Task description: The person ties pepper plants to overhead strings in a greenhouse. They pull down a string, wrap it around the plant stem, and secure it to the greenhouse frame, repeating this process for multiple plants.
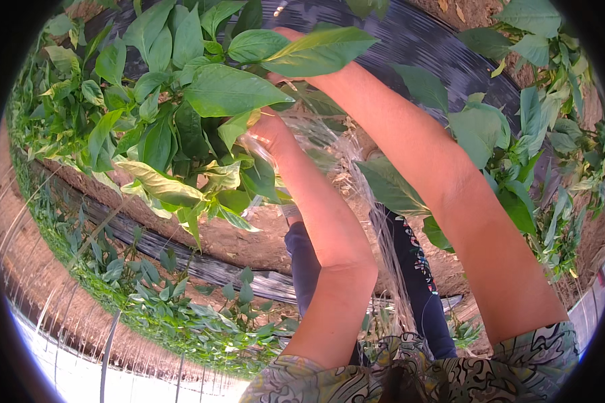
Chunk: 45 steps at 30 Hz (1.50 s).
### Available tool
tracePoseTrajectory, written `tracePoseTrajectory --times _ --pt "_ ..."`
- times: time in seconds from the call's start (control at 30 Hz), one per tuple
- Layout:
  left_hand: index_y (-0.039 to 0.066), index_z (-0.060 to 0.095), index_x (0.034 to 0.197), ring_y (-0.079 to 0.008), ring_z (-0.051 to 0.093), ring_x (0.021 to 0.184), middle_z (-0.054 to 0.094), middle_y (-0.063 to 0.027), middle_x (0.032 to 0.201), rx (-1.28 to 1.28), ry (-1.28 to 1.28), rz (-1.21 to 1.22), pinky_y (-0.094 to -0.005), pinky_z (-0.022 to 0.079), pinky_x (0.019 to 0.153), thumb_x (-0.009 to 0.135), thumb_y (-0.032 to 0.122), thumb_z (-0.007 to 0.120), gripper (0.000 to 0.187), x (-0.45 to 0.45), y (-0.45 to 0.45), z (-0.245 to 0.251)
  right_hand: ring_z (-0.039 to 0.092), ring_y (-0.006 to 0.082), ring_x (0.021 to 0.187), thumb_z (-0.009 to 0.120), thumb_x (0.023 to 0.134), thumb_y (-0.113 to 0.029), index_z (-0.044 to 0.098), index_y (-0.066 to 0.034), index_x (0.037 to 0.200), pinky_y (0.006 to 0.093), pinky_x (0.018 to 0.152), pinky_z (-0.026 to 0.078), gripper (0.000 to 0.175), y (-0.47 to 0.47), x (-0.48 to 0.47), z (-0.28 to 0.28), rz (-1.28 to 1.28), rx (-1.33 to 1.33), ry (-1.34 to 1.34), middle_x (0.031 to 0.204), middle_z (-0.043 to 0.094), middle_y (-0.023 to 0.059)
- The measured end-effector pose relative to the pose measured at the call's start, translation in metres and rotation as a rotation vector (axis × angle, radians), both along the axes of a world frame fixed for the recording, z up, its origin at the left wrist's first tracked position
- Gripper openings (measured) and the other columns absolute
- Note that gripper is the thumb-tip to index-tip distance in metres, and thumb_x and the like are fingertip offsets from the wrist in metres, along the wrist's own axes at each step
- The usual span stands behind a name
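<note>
Both my arms reach up into a leafy green plant, probably a pepper plant (pixel 232 89), near the top of the view. My left hand (pixel 263 128) is among the lower leaves, with clear plastic strands at the wrist; its fingers are hidden by foliage. Higher up, my right hand (pixel 288 75) is mostly covered by large leaves, and what it touches cannot be made out. A bundle of translucent plastic twine (pixel 365 186) hangs between my forearms and runs down past my legs towards my waist.
Black plastic mulch film (pixel 408 40) covers the bed beneath the plant. More leafy plants (pixel 514 131) stand at the right. Bare soil (pixel 247 242) and another row of plants (pixel 181 312) lie at the lower left, with upright strings or thin stakes (pixel 108 347) along the edge.
</note>
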State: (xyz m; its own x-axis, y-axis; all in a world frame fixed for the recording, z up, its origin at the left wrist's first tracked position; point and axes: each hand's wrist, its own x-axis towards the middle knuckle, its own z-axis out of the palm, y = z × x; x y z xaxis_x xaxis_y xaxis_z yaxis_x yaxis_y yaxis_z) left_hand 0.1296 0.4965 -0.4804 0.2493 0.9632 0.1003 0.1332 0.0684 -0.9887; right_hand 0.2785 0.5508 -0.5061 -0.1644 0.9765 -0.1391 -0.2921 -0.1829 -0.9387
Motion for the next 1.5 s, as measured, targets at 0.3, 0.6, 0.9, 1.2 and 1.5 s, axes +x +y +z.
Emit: tracePoseTrajectory --times 0.3,0.6,0.9,1.2,1.5 --pt "0.002 0.059 0.105 -0.0264 0.059 0.084 0.062 -0.0115 0.095 0.252 -1.858 -0.145 -0.0347 0.047 0.072 0.085 0.021 0.057 0.027 0.014 0.015 0.002 0.062 0.0153 0.090 0.061 0.085 -0.018 0.047 -0.0075 0.129 0.0281 0.069 0.054 0.047 0.025 0.025 0.053 0.287 -0.225 0.417 0.112 0.060 0.0073" --pt "0.002 0.060 0.100 -0.0257 0.061 0.084 0.062 -0.0129 0.096 0.262 -1.987 -0.027 -0.0362 0.048 0.073 0.085 0.025 0.058 0.028 0.006 0.020 0.046 0.058 0.0076 0.069 0.060 0.088 -0.026 0.055 -0.0016 0.118 0.0194 0.056 0.047 0.039 0.050 -0.003 0.043 0.363 -0.096 0.226 0.095 0.062 0.0067" --pt "0.001 0.059 0.102 -0.0222 0.060 0.087 0.062 -0.0117 0.100 -0.062 -1.942 0.269 -0.0338 0.047 0.076 0.087 0.023 0.057 0.027 0.038 0.013 0.057 0.051 0.0098 0.054 0.052 0.089 -0.010 0.058 -0.0039 0.099 0.0216 0.045 0.040 0.013 0.090 0.073 -0.016 0.105 -0.297 0.326 0.065 0.053 0.0032" --pt "0.001 0.060 0.104 -0.0200 0.060 0.086 0.064 -0.0087 0.098 -0.218 -2.010 -0.099 -0.0305 0.047 0.072 0.088 0.019 0.057 0.024 0.037 -0.040 0.049 0.034 0.0056 0.046 0.050 0.094 -0.017 0.053 -0.0025 0.109 0.0191 0.037 0.027 0.021 0.097 0.094 0.166 0.171 -0.280 0.209 0.068 0.050 0.0015" --pt "0.007 0.056 0.090 -0.0053 0.031 0.044 0.040 0.0056 0.056 -1.296 -2.531 1.839 -0.0228 0.024 0.037 0.092 0.031 0.053 0.024 -0.036 -0.216 0.194 0.037 0.0052 0.055 0.056 0.092 -0.022 0.053 -0.0034 0.118 0.0153 0.039 0.027 0.032 0.055 0.135 0.375 0.047 0.085 0.372 0.086 0.057 0.0073"
